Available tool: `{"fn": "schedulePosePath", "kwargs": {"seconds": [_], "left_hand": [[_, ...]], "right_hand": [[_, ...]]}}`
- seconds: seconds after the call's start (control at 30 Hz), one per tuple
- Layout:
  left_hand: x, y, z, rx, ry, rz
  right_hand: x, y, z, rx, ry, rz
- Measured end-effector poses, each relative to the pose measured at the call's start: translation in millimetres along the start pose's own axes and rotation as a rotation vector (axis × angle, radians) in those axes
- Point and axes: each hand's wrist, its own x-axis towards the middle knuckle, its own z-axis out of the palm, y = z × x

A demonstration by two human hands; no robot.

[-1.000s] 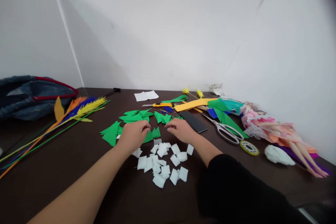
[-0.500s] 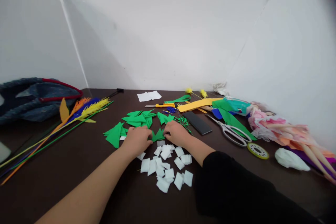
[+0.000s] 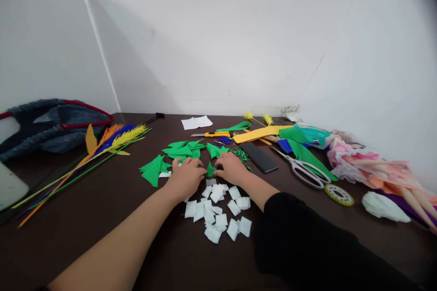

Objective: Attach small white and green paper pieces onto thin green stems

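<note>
My left hand [image 3: 187,179] and my right hand [image 3: 232,171] meet low over the table, with a small pointed green crepe-paper piece [image 3: 210,170] between their fingertips. Both hands have curled fingers pinching at its sides; the fingertips are partly hidden. Just below lies a small grey square [image 3: 210,182]. Nearer to me are several white folded paper squares [image 3: 221,220], loosely scattered. Cut green paper pieces [image 3: 182,150] lie beyond my left hand, and another green pile [image 3: 153,171] sits to its left.
A yellow utility knife [image 3: 216,134] lies behind the hands with its blade out. Right of them are a black phone [image 3: 259,158], scissors [image 3: 303,170], a tape roll [image 3: 339,194] and dolls [image 3: 368,159]. Artificial stems [image 3: 85,163] and a denim bag [image 3: 58,125] occupy the left side.
The green piece between my hands has changed from a wide zigzag edge to a narrower, pointed shape. My left hand's fingers have risen slightly. The whole view has shifted a little.
</note>
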Motion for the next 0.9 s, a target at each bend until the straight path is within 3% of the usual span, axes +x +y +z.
{"fn": "schedulePosePath", "kwargs": {"seconds": [0.2,0.4,0.5,0.6,0.67,0.8,0.9], "left_hand": [[-1.8,-4.8,2.4,-0.021,0.000,-0.032],[-0.1,-6.6,-3.5,-0.092,0.060,-0.107],[1.8,-3.2,-14.2,-0.374,0.123,-0.243],[1.7,5.5,-23.4,-0.928,0.073,-0.310],[0.9,11.8,-26.4,-1.154,0.038,-0.312],[0.4,18.0,-27.7,-1.223,0.064,-0.367],[0.5,18.2,-28.2,-1.241,0.091,-0.396]], "right_hand": [[0.4,3.6,-2.5,0.090,0.022,0.031],[-4.0,8.5,-28.7,0.194,0.117,0.125],[-9.1,2.9,-42.6,0.451,0.126,0.144],[-13.4,-8.1,-46.5,0.749,0.144,0.105],[-15.2,-15.5,-44.6,0.790,0.154,0.064],[-16.6,-24.8,-41.5,0.837,0.138,0.051],[-17.4,-27.9,-42.5,1.040,0.061,0.134]]}}
